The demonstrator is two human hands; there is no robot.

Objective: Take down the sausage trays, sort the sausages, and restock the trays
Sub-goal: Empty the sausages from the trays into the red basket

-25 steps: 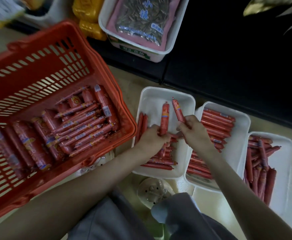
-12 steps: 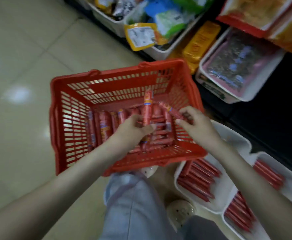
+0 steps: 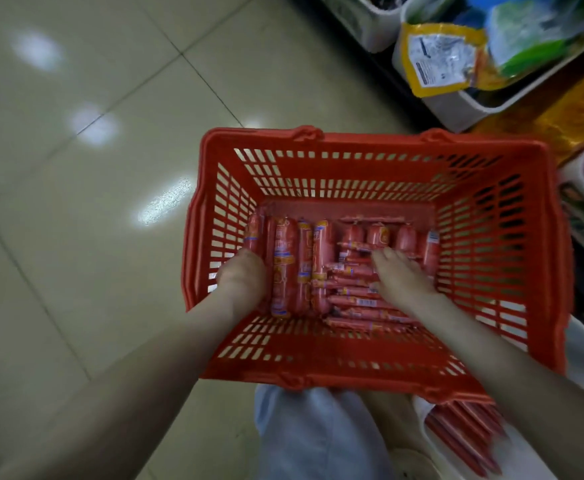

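View from above, looking down at a red plastic shopping basket (image 3: 370, 161) with slotted walls, standing on a pale tiled floor (image 3: 93, 202). Two bare forearms reach from the near edge into the basket. The left hand (image 3: 242, 276) is at the basket's left side, seen from the back with the knuckles bent; its fingertips dip out of sight against a row of thick sausages (image 3: 283, 268) in red wrappers, which lie side by side pointing from near to far. Whether it grips one cannot be told. The right hand (image 3: 401, 277) lies palm down with the fingers fairly straight and slightly spread, resting on a loose pile of thin sausages (image 3: 347, 294) that lie mostly crosswise in the middle of the basket floor. A few short, stubby sausages (image 3: 377, 234) sit along the far wall. Just beyond the basket's near right corner, a white tray (image 3: 529, 459) holds more thin red sausages (image 3: 463, 431), partly hidden by the basket and the right arm. At far right, white shelf bins (image 3: 470, 105) hold a yellow packet (image 3: 439, 53) and a green packet (image 3: 533, 36). A knee in pale trousers (image 3: 318, 441) fills the near centre.
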